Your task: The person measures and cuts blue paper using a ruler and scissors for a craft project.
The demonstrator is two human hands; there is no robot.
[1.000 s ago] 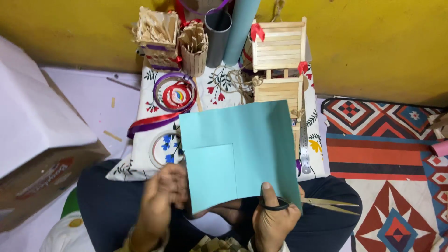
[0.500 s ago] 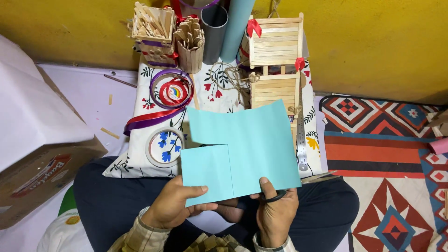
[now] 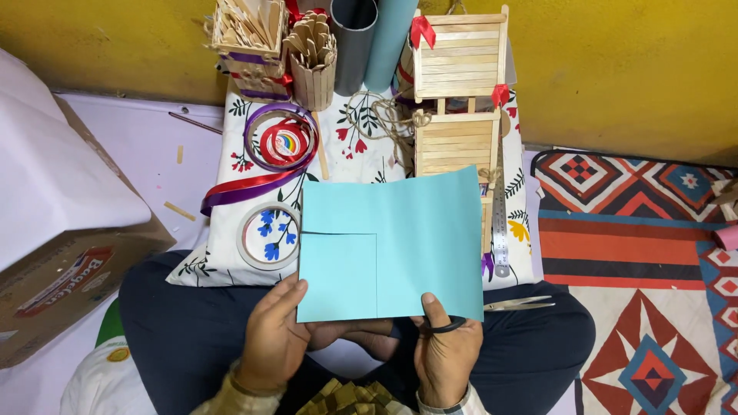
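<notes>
In the head view, a light blue paper sheet (image 3: 400,238) is held up over the person's lap, in front of a floral-printed cloth (image 3: 354,154) spread on the floor; two cut lines run into the sheet and meet, marking off its lower left quarter. The left hand (image 3: 273,338) grips the sheet's lower left edge, thumb on the front face and fingers (image 3: 338,332) curled together behind it. The right hand (image 3: 446,353) pinches the bottom edge near the middle, thumb pressed on the paper, while the same hand's fingers are closed around the black handle of a pair of scissors (image 3: 507,306), whose metal blades stick out to the right below the sheet's corner. On the cloth beyond the sheet lie a roll of tape (image 3: 267,236), a spool of red ribbon (image 3: 286,142) with purple ribbon looped round it, and a coil of twine (image 3: 380,115). A steel ruler (image 3: 500,230) lies just right of the sheet. A craft-stick house (image 3: 457,92) and a cup of craft sticks (image 3: 311,58) stand near the yellow wall. A cardboard box (image 3: 61,230) sits at the left.
</notes>
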